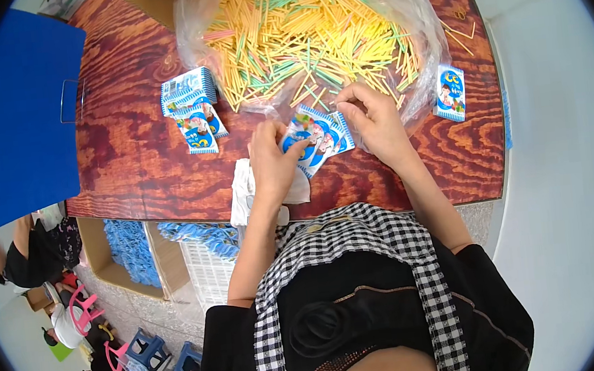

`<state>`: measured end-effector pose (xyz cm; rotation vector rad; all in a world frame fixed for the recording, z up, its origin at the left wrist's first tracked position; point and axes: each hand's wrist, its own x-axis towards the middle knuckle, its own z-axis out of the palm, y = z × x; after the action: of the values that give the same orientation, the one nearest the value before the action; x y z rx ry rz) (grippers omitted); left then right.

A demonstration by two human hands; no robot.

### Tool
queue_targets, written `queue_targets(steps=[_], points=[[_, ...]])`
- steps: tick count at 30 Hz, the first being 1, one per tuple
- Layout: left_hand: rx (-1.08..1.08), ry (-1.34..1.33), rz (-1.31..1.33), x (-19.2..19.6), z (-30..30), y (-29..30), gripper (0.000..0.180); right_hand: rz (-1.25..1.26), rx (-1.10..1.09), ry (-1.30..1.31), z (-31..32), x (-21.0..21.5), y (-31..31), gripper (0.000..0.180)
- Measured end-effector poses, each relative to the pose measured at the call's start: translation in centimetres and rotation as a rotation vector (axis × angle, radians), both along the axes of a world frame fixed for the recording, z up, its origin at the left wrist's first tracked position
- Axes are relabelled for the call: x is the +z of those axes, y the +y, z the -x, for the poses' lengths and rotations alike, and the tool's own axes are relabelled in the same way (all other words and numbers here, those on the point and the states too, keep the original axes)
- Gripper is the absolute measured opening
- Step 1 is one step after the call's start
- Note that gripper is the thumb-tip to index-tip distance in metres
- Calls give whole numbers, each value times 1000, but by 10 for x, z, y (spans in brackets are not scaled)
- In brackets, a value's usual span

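My left hand (272, 161) grips a small fan of blue-and-white printed packets (317, 138) at the middle of a red-brown wooden table (130, 158). My right hand (369, 118) pinches the top edge of the same packets, close to loose sticks at its fingertips. Just beyond lies a clear plastic bag (409, 17) spread open, heaped with thin yellow, green and pink sticks (303, 27).
A stack of the same packets (191, 99) lies at the left, one more packet (450, 92) at the right. A white cloth (243, 187) hangs at the near edge. A blue board (11, 113) is at left. Boxes of blue packets (128, 248) and a white crate (209, 273) sit below the table.
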<state>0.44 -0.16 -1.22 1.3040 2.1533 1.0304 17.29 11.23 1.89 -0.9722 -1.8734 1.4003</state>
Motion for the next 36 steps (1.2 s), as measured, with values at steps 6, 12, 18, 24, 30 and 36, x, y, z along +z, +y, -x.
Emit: queue_targets(steps=[6, 12, 18, 24, 30, 36], points=[[-65, -137, -134, 7, 3, -1, 22, -422, 36, -79, 17, 7, -7, 19], [-102, -189, -101, 30, -3, 3, 17, -358, 140, -132, 21, -1, -5, 12], [-174, -320, -71, 39, 4, -6, 11, -464, 132, -142, 17, 15, -9, 12], [-245, -275, -87, 40, 0, -12, 11, -460, 92, -139, 16, 11, -14, 18], [-174, -522, 88, 32, 5, -20, 8, -342, 143, -94, 14, 6, -5, 16], [-138, -469, -196, 22, 11, -27, 7, -569, 9, -261, 27, -6, 39, 13]])
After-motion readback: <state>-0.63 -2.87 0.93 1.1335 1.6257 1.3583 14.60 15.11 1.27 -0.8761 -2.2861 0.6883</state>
